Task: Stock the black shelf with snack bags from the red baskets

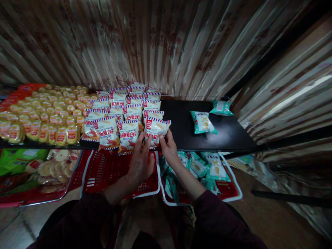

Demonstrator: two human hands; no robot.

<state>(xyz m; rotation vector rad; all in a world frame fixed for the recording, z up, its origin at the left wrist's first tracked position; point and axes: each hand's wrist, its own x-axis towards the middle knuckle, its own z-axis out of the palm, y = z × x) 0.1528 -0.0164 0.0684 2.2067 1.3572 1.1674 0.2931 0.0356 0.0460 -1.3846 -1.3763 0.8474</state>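
A white snack bag with a red-and-blue striped edge [156, 128] stands at the front right of rows of like bags on the black shelf [178, 121]. My right hand [169, 147] grips its right side, thumb in front. At its lower left is my left hand [141, 157], fingers up against the bag and thumb apart. Another striped bag [128, 136] stands just left of my left hand. Further right on the shelf lie two teal-and-white bags, one nearer [203, 122] and one at the back edge [221, 107].
Small yellow packets [55, 119] fill the shelf's left part. Below the front edge sit a red basket [103, 169] in the middle, another basket [234, 183] with teal bags at right, and one with green packs and round biscuits [62, 167] at left. A striped curtain [145, 45] hangs behind.
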